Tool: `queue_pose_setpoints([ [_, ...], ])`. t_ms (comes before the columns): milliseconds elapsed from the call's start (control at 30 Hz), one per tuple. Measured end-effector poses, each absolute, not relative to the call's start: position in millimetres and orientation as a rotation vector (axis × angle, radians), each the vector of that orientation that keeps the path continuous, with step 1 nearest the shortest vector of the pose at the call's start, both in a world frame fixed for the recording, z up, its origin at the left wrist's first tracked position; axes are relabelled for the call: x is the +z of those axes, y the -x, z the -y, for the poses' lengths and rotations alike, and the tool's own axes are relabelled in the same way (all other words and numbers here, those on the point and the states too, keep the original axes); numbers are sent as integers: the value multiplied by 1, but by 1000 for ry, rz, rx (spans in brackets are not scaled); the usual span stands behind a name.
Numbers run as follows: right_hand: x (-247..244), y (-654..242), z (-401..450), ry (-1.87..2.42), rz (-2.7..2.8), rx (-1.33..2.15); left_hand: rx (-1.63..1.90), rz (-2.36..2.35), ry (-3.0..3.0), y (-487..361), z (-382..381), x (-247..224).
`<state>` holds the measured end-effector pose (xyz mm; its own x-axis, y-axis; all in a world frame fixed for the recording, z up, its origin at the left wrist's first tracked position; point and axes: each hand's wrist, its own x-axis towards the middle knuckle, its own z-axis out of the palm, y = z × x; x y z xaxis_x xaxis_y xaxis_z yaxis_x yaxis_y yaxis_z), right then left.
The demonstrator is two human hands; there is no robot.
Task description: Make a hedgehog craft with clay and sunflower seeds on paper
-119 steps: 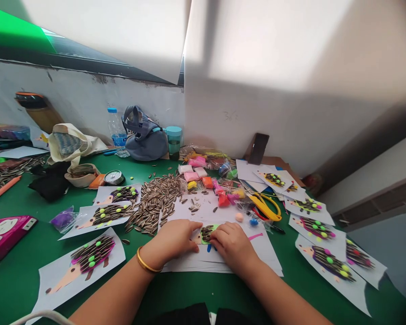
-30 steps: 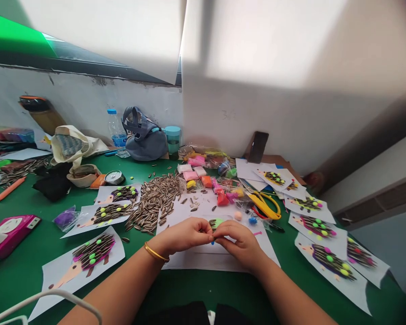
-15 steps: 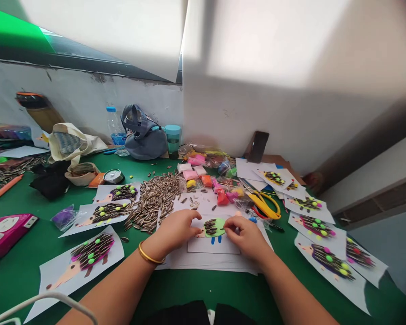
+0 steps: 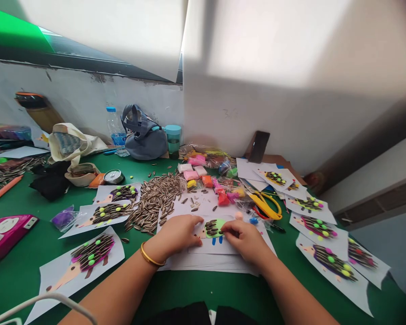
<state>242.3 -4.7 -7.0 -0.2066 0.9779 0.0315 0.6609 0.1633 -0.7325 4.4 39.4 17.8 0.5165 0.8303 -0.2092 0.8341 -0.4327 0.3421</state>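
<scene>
A small white card (image 4: 205,247) lies on a stack of white paper (image 4: 209,263) in front of me. On it is a hedgehog picture with a light green clay body (image 4: 219,223), blue clay legs (image 4: 217,241) and several striped sunflower seeds stuck in the green. My left hand (image 4: 180,232), with a gold bangle at the wrist, rests on the card's left side with thumb and fingers apart. My right hand (image 4: 246,235) pinches at the body's right edge, where a dark sunflower seed (image 4: 221,232) shows at the fingertips. Its finger ends are partly hidden.
A heap of sunflower seeds (image 4: 155,196) lies behind my left hand. Bagged coloured clay (image 4: 206,181) and yellow scissors (image 4: 265,205) are behind the papers. Finished hedgehog cards flank both sides, one at left (image 4: 112,262), one at right (image 4: 353,293). A phone (image 4: 259,146) leans on the wall.
My left hand has come down a little, its thumb now lower on the card. My right hand has shifted slightly left, its pinched fingertips now against the green body's right edge.
</scene>
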Motion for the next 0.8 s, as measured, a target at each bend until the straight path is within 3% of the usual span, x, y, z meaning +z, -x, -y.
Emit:
queue_pose_setpoints([
  [800, -4, -234, 5, 1538, 2070, 622, -28, -1363, -2347, -4, -38, 20],
])
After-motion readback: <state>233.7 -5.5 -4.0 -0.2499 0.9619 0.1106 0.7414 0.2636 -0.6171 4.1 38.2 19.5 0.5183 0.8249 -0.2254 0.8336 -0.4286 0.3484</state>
